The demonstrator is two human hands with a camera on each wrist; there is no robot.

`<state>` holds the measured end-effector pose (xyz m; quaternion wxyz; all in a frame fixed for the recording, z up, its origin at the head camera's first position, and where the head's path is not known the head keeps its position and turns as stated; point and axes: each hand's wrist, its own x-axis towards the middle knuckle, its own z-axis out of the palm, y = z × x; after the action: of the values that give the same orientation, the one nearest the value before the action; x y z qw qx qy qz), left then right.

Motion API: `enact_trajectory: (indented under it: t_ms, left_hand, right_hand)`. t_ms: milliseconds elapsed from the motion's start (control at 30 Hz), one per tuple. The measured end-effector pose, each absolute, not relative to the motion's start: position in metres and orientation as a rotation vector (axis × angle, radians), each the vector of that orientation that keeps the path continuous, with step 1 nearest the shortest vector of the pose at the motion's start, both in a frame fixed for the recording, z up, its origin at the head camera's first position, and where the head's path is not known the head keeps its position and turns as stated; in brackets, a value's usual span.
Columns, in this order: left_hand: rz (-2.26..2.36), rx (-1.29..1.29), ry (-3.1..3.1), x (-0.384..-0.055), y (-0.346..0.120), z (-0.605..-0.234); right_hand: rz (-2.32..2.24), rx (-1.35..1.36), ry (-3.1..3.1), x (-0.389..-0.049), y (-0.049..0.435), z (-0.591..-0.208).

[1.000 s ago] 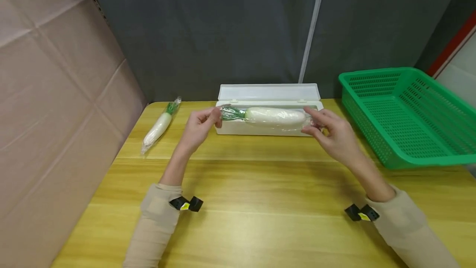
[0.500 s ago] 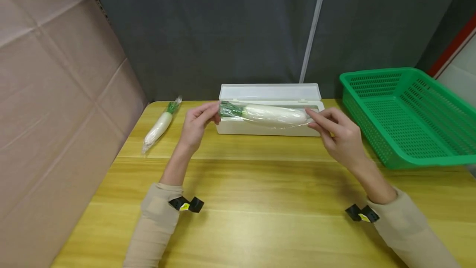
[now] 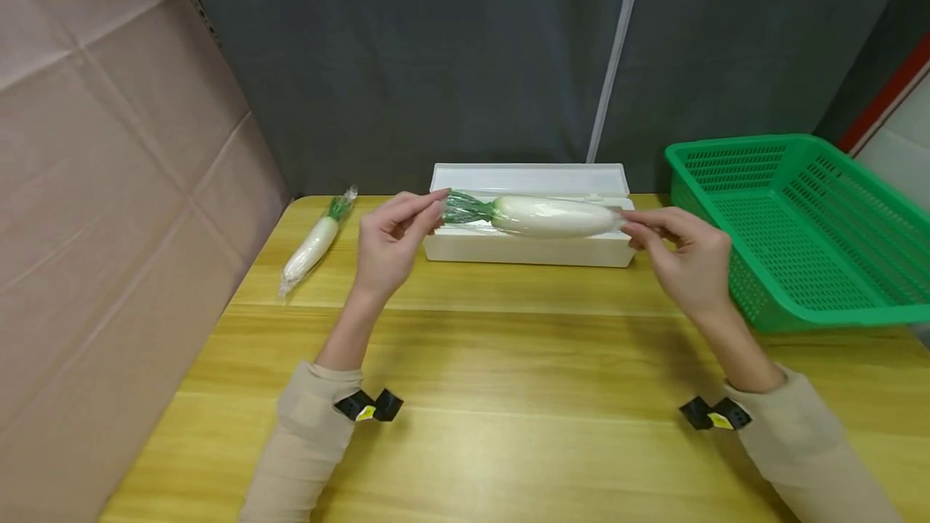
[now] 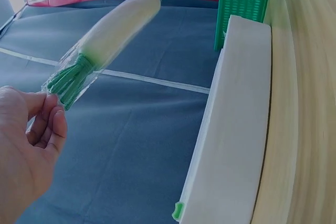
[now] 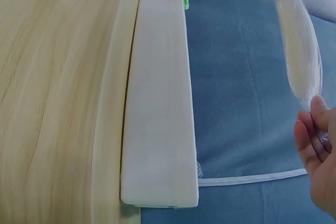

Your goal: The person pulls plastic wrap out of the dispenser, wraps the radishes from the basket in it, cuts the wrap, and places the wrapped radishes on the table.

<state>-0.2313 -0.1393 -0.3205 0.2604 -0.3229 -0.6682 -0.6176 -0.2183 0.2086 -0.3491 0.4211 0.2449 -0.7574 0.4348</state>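
A white radish (image 3: 555, 216) with green leaf stalks, wrapped in clear plastic, is held level between both hands. My left hand (image 3: 388, 244) pinches the wrap at the leafy end; in the left wrist view its thumb and fingers meet beside the green stalks (image 4: 71, 81). At the root end my right hand (image 3: 686, 261) pinches the wrap's tail, as the right wrist view shows too. Behind and below the radish stands a long white box (image 3: 530, 248), its lid (image 3: 530, 177) raised at the back. The radish hides most of the box's inside in the head view.
Another plastic-wrapped radish (image 3: 311, 250) lies at the table's left, leaves pointing away. A green slatted basket (image 3: 781, 309) stands at the right, close to my right hand. A dark curtain (image 3: 436, 63) hangs behind the wooden table (image 3: 508, 394), and a pale cloth wall (image 3: 123, 224) flanks the left.
Both hands have shifted slightly to the right with the radish, which now sits a little higher in the head view. The box, its lid, the basket and the other radish stay put.
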Motion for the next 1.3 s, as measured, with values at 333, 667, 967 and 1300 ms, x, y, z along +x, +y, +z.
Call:
enact_trajectory:
  t_ms: [333, 667, 967, 1300]
  left_hand:
    - [-1.740, -0.907, -1.705, -0.220, -0.135, -0.312]
    - [-1.674, -0.963, -1.688, -0.219, -0.135, -0.308]
    - [-1.540, -0.977, -1.690, -0.220, -0.139, -0.307]
    - [-1.691, -0.942, -1.680, -0.217, -0.128, -0.313]
  right_hand:
    - [1.252, 0.508, -1.995, -0.217, 0.211, -0.352]
    - [1.181, 0.476, -2.181, -0.217, 0.214, -0.351]
    - [1.029, 0.553, -2.252, -0.216, 0.216, -0.351]
    - [1.623, 0.653, -2.319, -0.219, 0.227, -0.351]
